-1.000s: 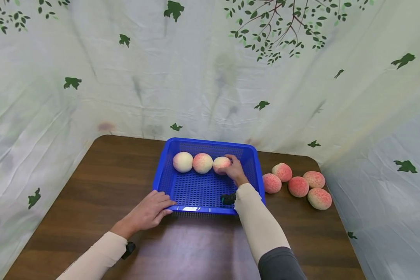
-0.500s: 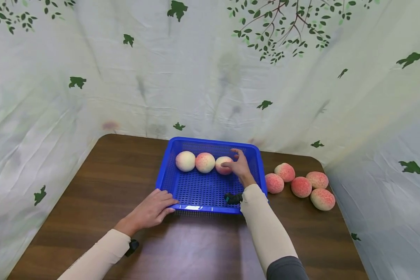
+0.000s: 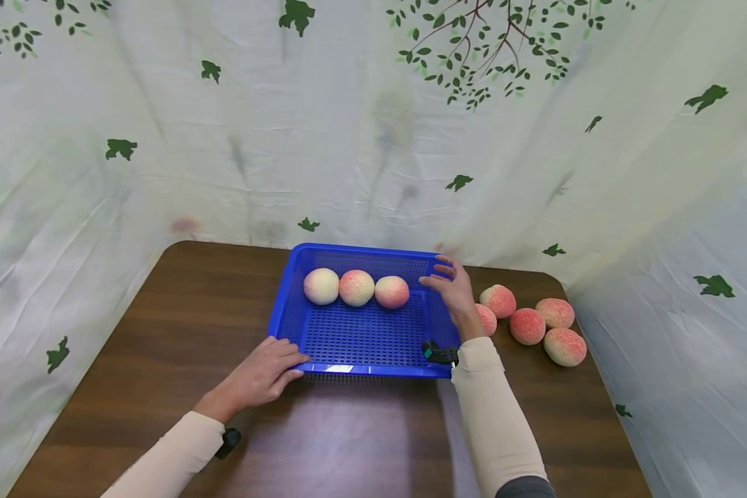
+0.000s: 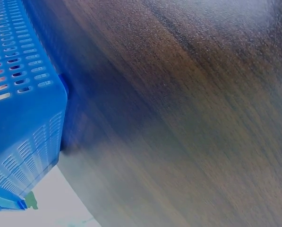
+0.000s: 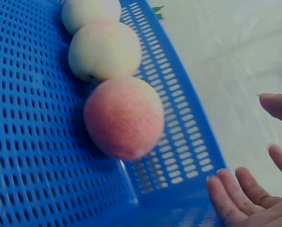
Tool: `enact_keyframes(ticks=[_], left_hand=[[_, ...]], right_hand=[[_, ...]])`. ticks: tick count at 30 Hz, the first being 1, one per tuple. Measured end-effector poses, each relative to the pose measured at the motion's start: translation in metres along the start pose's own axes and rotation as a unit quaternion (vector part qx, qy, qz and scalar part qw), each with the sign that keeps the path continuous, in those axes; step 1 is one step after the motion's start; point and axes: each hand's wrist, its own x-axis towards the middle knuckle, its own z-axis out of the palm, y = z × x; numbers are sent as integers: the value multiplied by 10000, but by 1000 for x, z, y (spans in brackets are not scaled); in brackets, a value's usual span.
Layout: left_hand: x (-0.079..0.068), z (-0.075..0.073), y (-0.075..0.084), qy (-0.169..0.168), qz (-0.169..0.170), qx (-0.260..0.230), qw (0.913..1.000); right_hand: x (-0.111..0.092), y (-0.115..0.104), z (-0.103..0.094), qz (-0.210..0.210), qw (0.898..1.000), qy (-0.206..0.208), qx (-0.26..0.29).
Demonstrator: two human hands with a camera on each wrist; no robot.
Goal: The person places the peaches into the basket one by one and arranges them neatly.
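Observation:
Three pale pink peaches stand in a row along the back of the blue plastic basket point(image 3: 361, 370): a left peach point(image 3: 321, 286), a middle peach point(image 3: 356, 288) and a right peach point(image 3: 391, 292). My left hand point(image 3: 258, 373) holds the basket's front left corner, fingers over the rim and thumb low at the front. It does not show in the left wrist view. Over the basket's right rim is my right hand point(image 3: 457, 294), fingers spread and holding nothing. In the right wrist view its fingers point(image 5: 252, 189) are apart from the nearest peach point(image 5: 124, 118).
Several redder peaches lie on the brown table point(image 3: 162, 346) right of the basket, among them a front peach point(image 3: 564, 346) and a back peach point(image 3: 498, 301). My right forearm partly covers the basket's right side. A white leaf-print cloth point(image 3: 348, 138) hangs behind the table.
My right hand has let go of the right peach, lifted away and moved right to the basket's edge. The three peaches stay in their row; my left hand keeps its place on the corner.

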Motion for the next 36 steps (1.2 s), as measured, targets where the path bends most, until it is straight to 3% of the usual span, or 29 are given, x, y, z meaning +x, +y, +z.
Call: enact_keyframes(ticks=[9, 17, 27, 32, 36], left_hand=[[-2, 0, 0, 40, -8, 16, 10000], [-1, -1, 0, -63, -74, 38, 9999], [0, 1, -2, 18, 56, 47, 10000], [1, 0, -2, -20, 30, 53, 10000], [1, -1, -1, -71, -3, 40, 10000]], right_hand=[[-15, 0, -28, 35, 9992, 206, 326], [-26, 6, -60, 103, 9992, 352, 155], [-37, 13, -108, -38, 9910, 1255, 471], [-44, 21, -131, -432, 9811, 1782, 625], [-48, 34, -149, -934, 9656, 2294, 785]])
